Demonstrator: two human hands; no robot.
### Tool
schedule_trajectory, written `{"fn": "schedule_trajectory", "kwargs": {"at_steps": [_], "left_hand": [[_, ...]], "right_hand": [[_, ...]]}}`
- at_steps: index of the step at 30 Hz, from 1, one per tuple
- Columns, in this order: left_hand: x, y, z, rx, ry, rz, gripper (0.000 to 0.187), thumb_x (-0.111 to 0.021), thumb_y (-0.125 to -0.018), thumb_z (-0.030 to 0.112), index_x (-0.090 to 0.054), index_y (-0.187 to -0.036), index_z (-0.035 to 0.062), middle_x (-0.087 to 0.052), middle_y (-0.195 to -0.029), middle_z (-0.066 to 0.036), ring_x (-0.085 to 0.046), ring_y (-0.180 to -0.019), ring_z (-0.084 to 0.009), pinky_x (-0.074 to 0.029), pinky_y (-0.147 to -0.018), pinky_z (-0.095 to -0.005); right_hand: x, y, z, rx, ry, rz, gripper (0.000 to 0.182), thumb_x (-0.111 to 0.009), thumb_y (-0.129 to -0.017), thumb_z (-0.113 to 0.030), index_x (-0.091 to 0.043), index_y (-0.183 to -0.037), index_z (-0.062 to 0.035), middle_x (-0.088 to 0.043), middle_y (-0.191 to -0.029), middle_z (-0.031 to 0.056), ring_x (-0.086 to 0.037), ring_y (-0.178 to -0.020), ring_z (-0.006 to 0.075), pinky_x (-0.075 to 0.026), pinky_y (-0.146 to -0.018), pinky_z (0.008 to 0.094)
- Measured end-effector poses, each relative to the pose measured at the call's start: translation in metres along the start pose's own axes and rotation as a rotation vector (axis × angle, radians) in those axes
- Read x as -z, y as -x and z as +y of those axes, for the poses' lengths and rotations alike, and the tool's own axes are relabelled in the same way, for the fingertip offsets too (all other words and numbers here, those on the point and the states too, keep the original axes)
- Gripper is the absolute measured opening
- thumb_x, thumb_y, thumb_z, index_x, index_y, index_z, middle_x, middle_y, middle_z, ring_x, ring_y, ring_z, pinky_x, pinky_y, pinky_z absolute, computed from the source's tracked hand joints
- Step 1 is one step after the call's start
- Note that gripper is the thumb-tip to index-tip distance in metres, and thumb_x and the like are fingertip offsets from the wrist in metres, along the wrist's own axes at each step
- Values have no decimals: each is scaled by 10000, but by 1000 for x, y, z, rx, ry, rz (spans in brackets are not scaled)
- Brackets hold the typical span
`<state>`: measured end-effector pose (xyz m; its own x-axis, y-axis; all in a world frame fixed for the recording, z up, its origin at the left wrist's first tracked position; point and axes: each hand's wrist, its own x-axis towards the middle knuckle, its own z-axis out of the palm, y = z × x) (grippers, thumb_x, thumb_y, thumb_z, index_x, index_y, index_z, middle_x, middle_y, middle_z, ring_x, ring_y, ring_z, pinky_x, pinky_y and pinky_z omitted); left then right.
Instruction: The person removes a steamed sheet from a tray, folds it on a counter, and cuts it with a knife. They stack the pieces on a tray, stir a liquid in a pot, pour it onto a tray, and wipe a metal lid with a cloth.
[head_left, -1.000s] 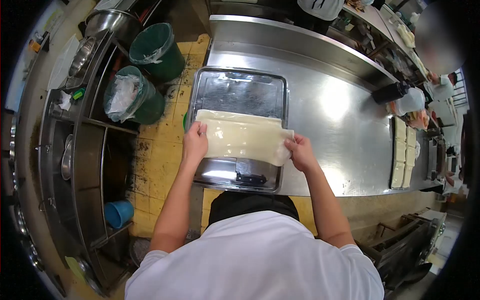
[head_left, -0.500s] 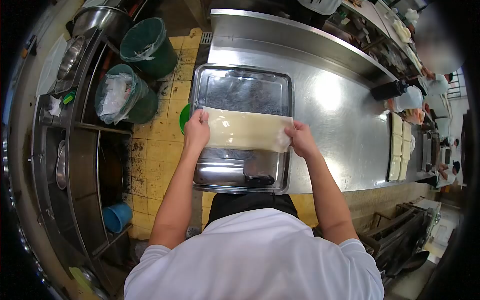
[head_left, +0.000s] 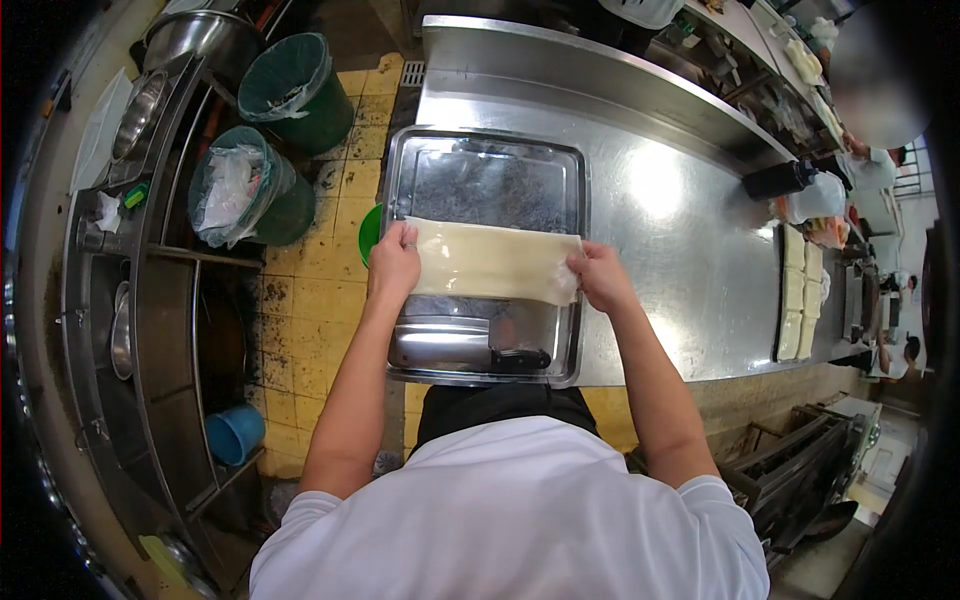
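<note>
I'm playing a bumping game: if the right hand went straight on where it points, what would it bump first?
The pale sheet that the right hand holds; past it, maybe the metal tray, though the hand's height is unclear.

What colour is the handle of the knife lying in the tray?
Black: the knife handle shows best in the head view, below the pale sheet.

Glare whitens a patch of the steel counter (head_left: 690,280) while wide-angle distortion curves the dark-cornered edges.

Stained yellow floor tiles (head_left: 308,325); steel shelving (head_left: 165,335)
</note>
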<state>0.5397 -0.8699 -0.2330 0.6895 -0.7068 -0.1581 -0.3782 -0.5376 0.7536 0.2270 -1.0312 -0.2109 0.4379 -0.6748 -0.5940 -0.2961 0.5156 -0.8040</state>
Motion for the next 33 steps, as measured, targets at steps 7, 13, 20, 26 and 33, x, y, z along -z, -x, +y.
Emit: {"fn": "schedule_trajectory", "kwargs": {"at_steps": [7, 13, 20, 26, 33], "left_hand": [[-4, -4, -2, 6, -41, -14, 260, -560, -1031, 274, -662, -1144, 63, -710, -1023, -252, -662, -976, -478, -510, -832, -529], [-1, 2, 8, -54, -17, 47, 284, -582, -1032, 291, -680, -1124, 42, -713, -918, -206, -684, -863, -370, -517, -786, -433], [7, 8, 18, -65, 38, 35, 260, -586, -1027, 274, -683, -1100, 44, -709, -905, -210, -683, -842, -376, -515, -755, -449], [4, 5, 12, -70, 12, 51, 255, -596, -1023, 271, -691, -1089, 43, -711, -877, -194, -687, -805, -339, -517, -740, -425], [-4, 1, 2, -13, -104, -31, 297, -574, -1020, 299, -667, -1174, 63, -713, -1016, -252, -674, -969, -448, -520, -838, -510]], "right_hand": [[1, -12, 10, 15, -5, 28, 260, -561, -979, -4, -668, -1210, 50, -720, -1044, 99, -699, -876, 184, -586, -739, 339], [-3, -3, 2, 49, -72, 18, 279, -551, -970, 21, -657, -1225, 61, -723, -1073, 113, -706, -910, 194, -588, -789, 342], [-4, 6, -9, 37, -39, 0, 273, -552, -982, 4, -662, -1228, 50, -724, -1047, 103, -701, -829, 164, -575, -659, 313], [-2, 2, -4, 63, -19, -7, 259, -556, -986, -9, -672, -1212, 41, -725, -993, 84, -679, -754, 142, -541, -589, 290], [6, -12, 10, 8, 82, -18, 287, -569, -996, -28, -648, -1266, 32, -718, -1051, 89, -695, -818, 163, -572, -653, 312]]}}
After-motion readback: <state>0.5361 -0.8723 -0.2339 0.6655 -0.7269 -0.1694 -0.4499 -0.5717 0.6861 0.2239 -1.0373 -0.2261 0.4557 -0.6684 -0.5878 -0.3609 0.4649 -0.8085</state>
